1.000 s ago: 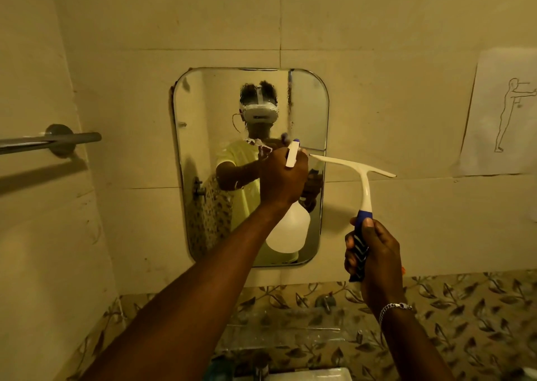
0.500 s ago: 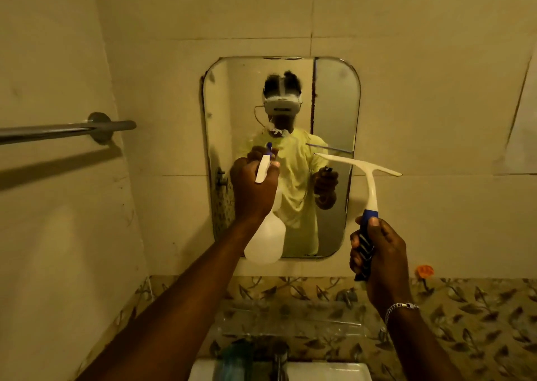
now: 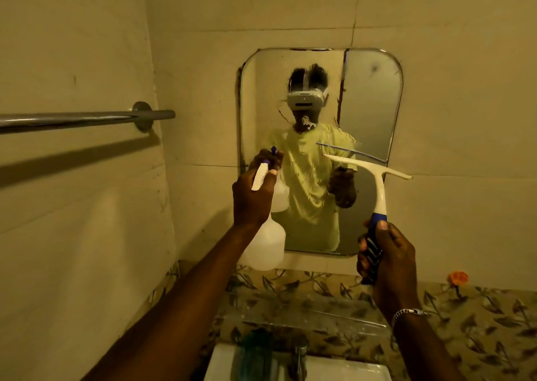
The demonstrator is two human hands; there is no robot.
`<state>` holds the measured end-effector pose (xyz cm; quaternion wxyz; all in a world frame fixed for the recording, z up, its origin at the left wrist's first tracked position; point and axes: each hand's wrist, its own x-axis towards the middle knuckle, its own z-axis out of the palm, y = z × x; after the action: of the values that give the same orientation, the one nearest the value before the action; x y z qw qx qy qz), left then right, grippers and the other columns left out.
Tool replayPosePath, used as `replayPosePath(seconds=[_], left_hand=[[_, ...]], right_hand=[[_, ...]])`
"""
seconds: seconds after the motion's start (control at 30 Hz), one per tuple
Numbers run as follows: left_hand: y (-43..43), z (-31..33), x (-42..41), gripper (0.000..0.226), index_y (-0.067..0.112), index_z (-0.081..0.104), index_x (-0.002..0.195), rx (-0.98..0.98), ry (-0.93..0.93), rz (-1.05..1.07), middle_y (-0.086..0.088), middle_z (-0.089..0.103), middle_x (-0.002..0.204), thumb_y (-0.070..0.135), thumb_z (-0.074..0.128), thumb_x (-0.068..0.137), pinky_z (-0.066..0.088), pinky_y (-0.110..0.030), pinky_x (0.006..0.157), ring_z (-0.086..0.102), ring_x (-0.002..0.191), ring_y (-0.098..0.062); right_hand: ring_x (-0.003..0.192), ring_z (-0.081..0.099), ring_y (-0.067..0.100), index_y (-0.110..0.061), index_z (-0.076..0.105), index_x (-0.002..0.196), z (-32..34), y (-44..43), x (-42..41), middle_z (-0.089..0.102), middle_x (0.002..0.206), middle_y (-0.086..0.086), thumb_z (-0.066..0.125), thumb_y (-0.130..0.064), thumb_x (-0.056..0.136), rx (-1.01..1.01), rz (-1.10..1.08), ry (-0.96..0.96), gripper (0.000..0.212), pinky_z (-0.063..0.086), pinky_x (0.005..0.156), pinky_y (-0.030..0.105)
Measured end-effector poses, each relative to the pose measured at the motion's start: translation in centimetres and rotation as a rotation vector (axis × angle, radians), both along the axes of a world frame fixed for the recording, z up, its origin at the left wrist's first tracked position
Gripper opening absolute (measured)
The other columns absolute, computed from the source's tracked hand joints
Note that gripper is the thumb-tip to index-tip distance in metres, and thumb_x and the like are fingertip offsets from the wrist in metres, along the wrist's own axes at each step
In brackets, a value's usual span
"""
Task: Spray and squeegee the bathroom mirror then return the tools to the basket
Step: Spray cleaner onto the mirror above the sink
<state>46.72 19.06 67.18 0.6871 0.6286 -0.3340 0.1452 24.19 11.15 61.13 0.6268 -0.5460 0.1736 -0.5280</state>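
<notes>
A rounded rectangular mirror hangs on the tiled wall straight ahead, with droplets on the glass near its middle. My left hand grips the neck and trigger of a white spray bottle, its blue nozzle aimed at the mirror's lower left. My right hand holds the blue striped handle of a white squeegee, blade up and a little in front of the mirror's right side. No basket is in view.
A metal towel bar sticks out from the left wall at shoulder height. Below the mirror runs a leaf-patterned tile band with a glass shelf. A white sink and tap lie at the bottom edge.
My view has swung left and down, so the mirror sits further right. My left hand with the bottle moved from the mirror's centre to its lower left. The squeegee hand held steady.
</notes>
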Motion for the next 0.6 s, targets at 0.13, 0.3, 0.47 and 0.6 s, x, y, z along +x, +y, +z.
replayPosePath(seconds=[0.13,0.3,0.47,0.6], left_hand=[[-1.3,0.2,-1.0,0.02,0.012,0.073,0.108,0.008,-0.066,-0.072,-0.003,0.074,0.094,0.025,0.067,0.095,0.058,-0.027,0.077,0.07,0.086,-0.015],[-4.0,1.0,-3.8,0.018,0.002,0.072,0.097,-0.007,-0.16,-0.127,-0.001,0.067,0.079,0.019,0.067,0.095,0.047,-0.005,0.062,0.061,0.068,-0.003],[-6.4,1.3,-6.6,0.019,0.005,0.07,0.096,-0.025,-0.135,-0.198,0.003,0.066,0.076,0.024,0.067,0.095,0.051,-0.011,0.063,0.061,0.066,-0.004],[-8.2,0.9,-8.5,0.022,0.005,0.069,0.092,0.009,-0.149,-0.238,-0.007,0.067,0.075,0.026,0.064,0.097,0.057,-0.023,0.061,0.064,0.065,-0.011]], right_hand=[[0.045,0.04,0.016,-0.01,0.064,0.102,0.1,0.1,-0.7,0.055,0.064,0.004,0.047,-0.032,0.107,0.0,-0.018,-0.015,0.028,0.034,0.04,0.025],[0.044,0.041,0.015,-0.01,0.064,0.104,0.3,-0.2,-2.4,0.056,0.064,0.003,0.045,-0.031,0.108,-0.006,-0.071,-0.019,0.028,0.035,0.038,0.025],[0.044,0.041,0.015,-0.015,0.067,0.103,0.5,-0.8,-4.0,0.057,0.064,0.002,0.046,-0.033,0.107,-0.003,-0.119,-0.025,0.028,0.035,0.041,0.025],[0.044,0.041,0.015,-0.016,0.067,0.102,0.7,-1.1,-5.3,0.057,0.063,0.001,0.046,-0.033,0.107,0.008,-0.162,-0.027,0.028,0.034,0.041,0.025]])
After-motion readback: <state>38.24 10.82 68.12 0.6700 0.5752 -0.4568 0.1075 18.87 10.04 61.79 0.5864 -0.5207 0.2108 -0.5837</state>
